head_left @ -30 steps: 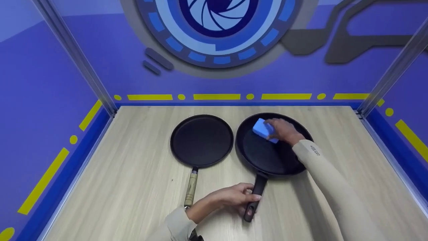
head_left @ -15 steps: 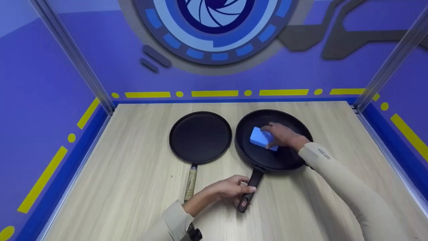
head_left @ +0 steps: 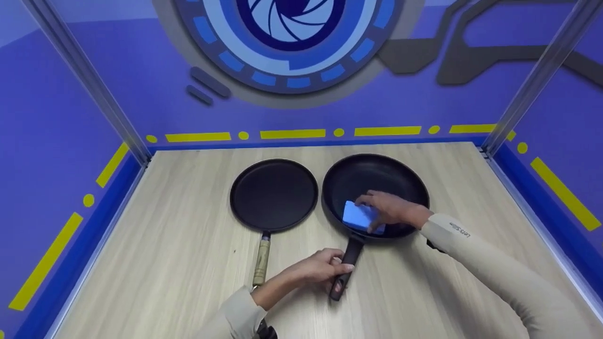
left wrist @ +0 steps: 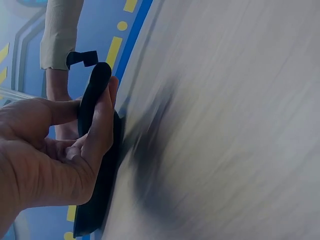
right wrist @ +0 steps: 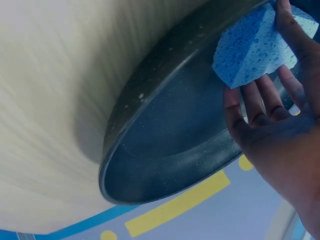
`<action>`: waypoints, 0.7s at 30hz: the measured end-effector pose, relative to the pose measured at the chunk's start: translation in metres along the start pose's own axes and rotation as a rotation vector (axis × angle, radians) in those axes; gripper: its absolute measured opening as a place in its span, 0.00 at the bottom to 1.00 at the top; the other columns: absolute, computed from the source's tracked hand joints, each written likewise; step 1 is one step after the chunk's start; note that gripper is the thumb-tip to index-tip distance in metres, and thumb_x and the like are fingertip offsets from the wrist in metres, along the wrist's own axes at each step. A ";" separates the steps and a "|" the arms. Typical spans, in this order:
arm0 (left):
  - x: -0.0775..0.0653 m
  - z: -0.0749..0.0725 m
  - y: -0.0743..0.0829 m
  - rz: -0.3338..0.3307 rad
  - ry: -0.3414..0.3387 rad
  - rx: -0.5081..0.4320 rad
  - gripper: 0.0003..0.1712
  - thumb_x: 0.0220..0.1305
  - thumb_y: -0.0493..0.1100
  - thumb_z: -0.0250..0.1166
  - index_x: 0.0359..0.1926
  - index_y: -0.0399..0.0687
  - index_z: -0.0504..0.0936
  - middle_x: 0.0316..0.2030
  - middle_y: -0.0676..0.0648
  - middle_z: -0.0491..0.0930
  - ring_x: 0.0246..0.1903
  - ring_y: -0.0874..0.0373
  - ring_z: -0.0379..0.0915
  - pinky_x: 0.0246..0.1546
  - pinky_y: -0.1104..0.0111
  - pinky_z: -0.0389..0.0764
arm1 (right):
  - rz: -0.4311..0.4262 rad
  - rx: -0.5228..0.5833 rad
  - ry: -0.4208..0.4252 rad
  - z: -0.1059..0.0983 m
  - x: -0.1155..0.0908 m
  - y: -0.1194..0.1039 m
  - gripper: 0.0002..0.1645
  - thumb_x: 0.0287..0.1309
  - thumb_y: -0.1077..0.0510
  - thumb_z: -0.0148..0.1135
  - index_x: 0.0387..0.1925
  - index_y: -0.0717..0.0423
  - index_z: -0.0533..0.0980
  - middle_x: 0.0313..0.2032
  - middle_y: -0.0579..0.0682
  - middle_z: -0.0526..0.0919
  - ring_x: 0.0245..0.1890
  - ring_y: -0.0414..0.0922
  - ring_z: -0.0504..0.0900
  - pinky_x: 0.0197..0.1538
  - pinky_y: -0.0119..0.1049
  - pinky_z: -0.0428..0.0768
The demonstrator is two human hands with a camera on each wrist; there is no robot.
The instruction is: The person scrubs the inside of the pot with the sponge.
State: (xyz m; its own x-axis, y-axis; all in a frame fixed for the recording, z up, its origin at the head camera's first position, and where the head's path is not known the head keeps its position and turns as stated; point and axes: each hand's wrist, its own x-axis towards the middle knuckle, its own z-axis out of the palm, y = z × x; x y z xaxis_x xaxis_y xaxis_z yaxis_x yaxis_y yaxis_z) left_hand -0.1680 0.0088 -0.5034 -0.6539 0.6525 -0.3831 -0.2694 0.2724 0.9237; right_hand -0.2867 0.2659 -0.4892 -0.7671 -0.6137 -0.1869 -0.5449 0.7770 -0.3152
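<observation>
Deep black pan point(head_left: 377, 176) stands on the table point(head_left: 179, 245), just right of a flat black pan point(head_left: 274, 195) with a wooden handle point(head_left: 262, 261). Next comes the left hand point(head_left: 316, 270), its thumb and fingers closed around the deep pan's dark handle point(head_left: 352, 252). Farthest right, the right hand point(head_left: 390, 207) grips a blue sponge point(head_left: 357, 216) between thumb and spread fingers, inside the deep pan's near part.

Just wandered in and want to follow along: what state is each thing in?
Deep pan: face up, handle held
Flat pan: face up on the table, unheld
Sponge: held inside the deep pan, wetness unclear
Left hand: gripping the deep pan's handle
Right hand: holding the sponge
</observation>
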 end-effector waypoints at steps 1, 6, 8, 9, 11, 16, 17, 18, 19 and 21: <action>0.001 -0.001 0.000 0.002 -0.005 -0.002 0.08 0.75 0.40 0.61 0.36 0.47 0.72 0.19 0.56 0.72 0.17 0.65 0.76 0.20 0.75 0.77 | 0.007 -0.010 0.001 -0.001 0.001 0.000 0.45 0.45 0.50 0.83 0.64 0.55 0.73 0.56 0.63 0.78 0.59 0.62 0.77 0.60 0.58 0.78; 0.003 -0.002 -0.002 0.003 -0.040 -0.009 0.10 0.75 0.42 0.60 0.34 0.49 0.70 0.21 0.56 0.73 0.19 0.66 0.76 0.22 0.75 0.76 | 0.023 -0.087 0.022 -0.005 0.009 0.000 0.45 0.47 0.52 0.83 0.65 0.57 0.73 0.62 0.70 0.75 0.62 0.66 0.76 0.60 0.59 0.80; 0.002 0.001 -0.003 0.000 -0.055 -0.028 0.09 0.76 0.42 0.60 0.35 0.49 0.71 0.22 0.54 0.77 0.19 0.66 0.77 0.22 0.76 0.76 | 0.026 -0.122 0.044 -0.004 0.015 0.002 0.44 0.48 0.51 0.82 0.66 0.58 0.73 0.59 0.68 0.77 0.58 0.63 0.79 0.55 0.57 0.83; 0.002 0.002 -0.003 -0.004 -0.069 -0.043 0.09 0.76 0.41 0.60 0.36 0.49 0.71 0.22 0.53 0.78 0.18 0.66 0.78 0.22 0.76 0.77 | 0.036 -0.138 0.056 -0.004 0.018 0.004 0.44 0.49 0.51 0.82 0.66 0.58 0.73 0.59 0.67 0.77 0.57 0.63 0.80 0.54 0.57 0.83; 0.003 0.003 -0.004 -0.004 -0.090 -0.073 0.09 0.75 0.41 0.60 0.36 0.49 0.70 0.22 0.52 0.79 0.18 0.65 0.79 0.22 0.76 0.78 | 0.065 -0.163 0.075 -0.005 0.026 0.010 0.44 0.50 0.51 0.81 0.66 0.59 0.73 0.56 0.66 0.77 0.53 0.62 0.81 0.52 0.57 0.84; 0.007 0.003 -0.005 -0.007 -0.146 -0.126 0.09 0.76 0.38 0.59 0.36 0.49 0.69 0.21 0.52 0.79 0.18 0.66 0.80 0.22 0.76 0.80 | 0.174 -0.157 0.087 -0.014 0.044 0.023 0.40 0.57 0.55 0.76 0.67 0.64 0.70 0.59 0.73 0.74 0.61 0.71 0.74 0.60 0.64 0.78; 0.008 0.002 -0.005 -0.005 -0.149 -0.125 0.09 0.76 0.38 0.59 0.36 0.49 0.69 0.21 0.53 0.79 0.17 0.66 0.80 0.22 0.77 0.81 | 0.193 -0.163 0.095 -0.015 0.048 0.025 0.39 0.58 0.56 0.75 0.66 0.65 0.69 0.59 0.74 0.74 0.61 0.72 0.73 0.60 0.65 0.77; 0.009 0.001 -0.005 -0.007 -0.157 -0.122 0.09 0.76 0.38 0.59 0.36 0.50 0.69 0.21 0.53 0.79 0.18 0.67 0.80 0.22 0.77 0.81 | 0.215 -0.164 0.105 -0.017 0.051 0.028 0.38 0.59 0.57 0.74 0.66 0.67 0.69 0.59 0.75 0.73 0.61 0.73 0.72 0.60 0.66 0.77; 0.010 0.000 -0.006 -0.003 -0.157 -0.123 0.09 0.76 0.38 0.59 0.35 0.50 0.69 0.21 0.54 0.79 0.18 0.67 0.80 0.23 0.77 0.81 | 0.238 -0.165 0.115 -0.018 0.054 0.030 0.37 0.60 0.58 0.73 0.66 0.67 0.68 0.60 0.75 0.72 0.61 0.73 0.72 0.59 0.66 0.77; 0.012 -0.001 -0.005 0.003 -0.163 -0.114 0.09 0.76 0.39 0.59 0.35 0.50 0.70 0.21 0.54 0.80 0.18 0.66 0.81 0.25 0.76 0.82 | 0.278 -0.161 0.138 -0.020 0.061 0.035 0.37 0.60 0.60 0.72 0.66 0.68 0.68 0.59 0.75 0.72 0.60 0.73 0.72 0.59 0.66 0.77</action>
State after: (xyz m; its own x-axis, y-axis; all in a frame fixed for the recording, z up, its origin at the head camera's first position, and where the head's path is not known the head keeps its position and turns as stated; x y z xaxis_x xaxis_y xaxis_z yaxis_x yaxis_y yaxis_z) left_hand -0.1752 0.0141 -0.5123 -0.5339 0.7619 -0.3667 -0.3517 0.1943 0.9157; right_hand -0.3592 0.2588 -0.4933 -0.9262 -0.3595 -0.1134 -0.3469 0.9306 -0.1169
